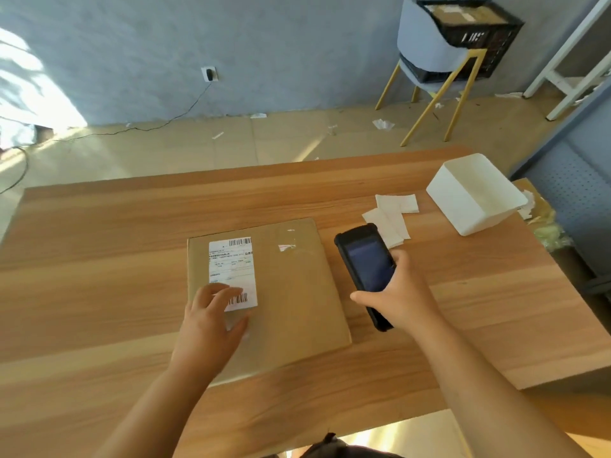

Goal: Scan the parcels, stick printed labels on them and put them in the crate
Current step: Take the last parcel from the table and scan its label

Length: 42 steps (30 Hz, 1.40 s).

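Observation:
A flat brown cardboard parcel (291, 292) lies on the wooden table (99, 259). A white printed label (233, 266) with barcodes is on its left part. My left hand (208, 325) rests flat on the parcel with fingers spread over the label's lower end. My right hand (400, 292) grips a black handheld scanner (365, 266) just right of the parcel, its dark screen facing up. A black crate (476, 31) holding cardboard parcels sits on a chair far back right.
Loose white label backings (393, 213) lie behind the scanner. A white box-shaped device (476, 196) stands at the table's right rear. A grey chair with yellow legs (429, 61) carries the crate. A white shelf frame (568, 61) and paper scraps on the floor are beyond the table.

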Available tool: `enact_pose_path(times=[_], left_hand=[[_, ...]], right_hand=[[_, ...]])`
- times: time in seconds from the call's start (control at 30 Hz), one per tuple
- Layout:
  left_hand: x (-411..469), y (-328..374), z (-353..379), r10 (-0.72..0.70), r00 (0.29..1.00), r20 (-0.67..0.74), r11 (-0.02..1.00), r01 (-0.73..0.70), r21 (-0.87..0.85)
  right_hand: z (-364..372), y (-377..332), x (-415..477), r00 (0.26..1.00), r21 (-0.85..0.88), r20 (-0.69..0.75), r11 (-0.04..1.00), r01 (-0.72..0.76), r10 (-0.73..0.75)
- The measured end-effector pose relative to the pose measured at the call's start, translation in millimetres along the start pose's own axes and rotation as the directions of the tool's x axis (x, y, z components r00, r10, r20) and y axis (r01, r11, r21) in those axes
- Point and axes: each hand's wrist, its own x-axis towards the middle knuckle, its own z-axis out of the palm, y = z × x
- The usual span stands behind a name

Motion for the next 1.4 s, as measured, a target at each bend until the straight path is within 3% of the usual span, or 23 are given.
enact_pose_path(times=[0.1, 0.23, 0.43, 0.6, 0.9, 1.17, 1.27, 1.4], left_hand=[[-7.2, -11.5, -10.0, -0.141, 0.99, -0.023, 0.989, 0.142, 0.03], [-12.0, -25.2, -21.9, -0.287, 0.956, 0.055, 0.957, 0.289, -0.023], [-10.0, -39.8, -24.5, -0.258, 0.956, 0.137, 0.954, 0.274, -0.123], [-10.0, -41.8, -23.8, -0.247, 0.959, 0.139, 0.952, 0.267, -0.148], [-9.3, -43.2, -23.8, -0.236, 0.959, 0.159, 0.955, 0.259, -0.143], [-9.3, -43.3, -23.3, -0.221, 0.962, 0.162, 0.962, 0.242, -0.125], [-9.9, -40.3, -24.9, -0.211, 0.966, 0.15, 0.974, 0.221, -0.052], [-6.6, -34.2, -26.1, -0.118, 0.989, 0.091, 0.986, 0.106, 0.126]], right_hand=[[2.3, -23.5, -5.1, 0.995, -0.121, 0.069, 0.99, 0.078, -0.07], [6.8, -48.5, -17.0, 0.973, -0.346, 0.203, 0.921, 0.179, -0.113], [13.1, -77.8, -36.6, 0.919, -0.679, 0.369, 0.634, 0.37, -0.141], [21.9, -91.8, -48.5, 0.908, -0.759, 0.385, 0.502, 0.415, -0.169], [36.0, -100.7, -60.0, 0.914, -0.818, 0.345, 0.409, 0.404, -0.212], [37.1, -94.4, -66.1, 0.934, -0.831, 0.293, 0.429, 0.354, -0.204], [32.3, -81.8, -67.8, 0.955, -0.794, 0.243, 0.531, 0.297, -0.171], [23.5, -51.9, -69.3, 0.989, -0.655, 0.114, 0.741, 0.148, -0.096]])
